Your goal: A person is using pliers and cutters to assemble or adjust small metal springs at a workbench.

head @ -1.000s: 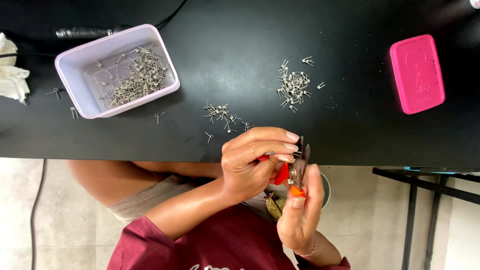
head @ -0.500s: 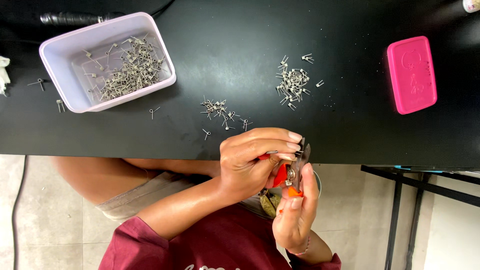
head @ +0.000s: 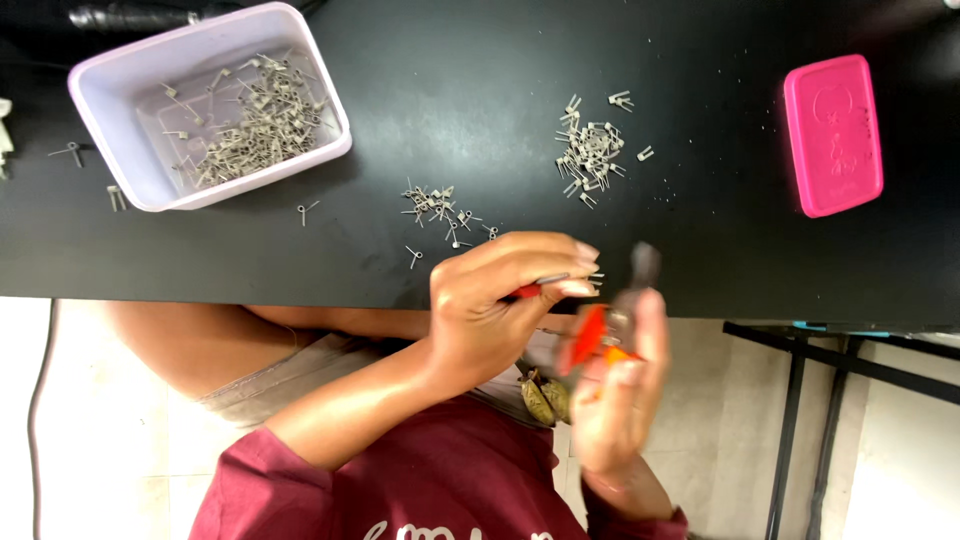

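The left hand [head: 500,300] is curled nearly closed, its fingertips pinching a thin red-handled rod tool [head: 535,288] whose metal tip points toward the right hand, with what looks like a small wire coil at that tip, too small to make out clearly. The right hand [head: 615,400] is wrapped shut around orange-handled pliers [head: 605,335], their dark nose [head: 643,265] rising just beyond its fingers; this hand is blurred, so the exact jaw gap cannot be told.

To do this well, it seems wise to keep both wrists close together over the black table's [head: 480,60] near edge, so a dropped piece lands on it. The rod should stay steady while the pliers close gently, square to the wire.

Just beyond the left hand's fingertips lies a small scatter of wire coils [head: 440,205]; a denser heap [head: 590,150] sits farther out beyond the pliers. Well off to the left stands a pale lilac tub [head: 110,90] of more coils, and far right a pink lid [head: 832,135].
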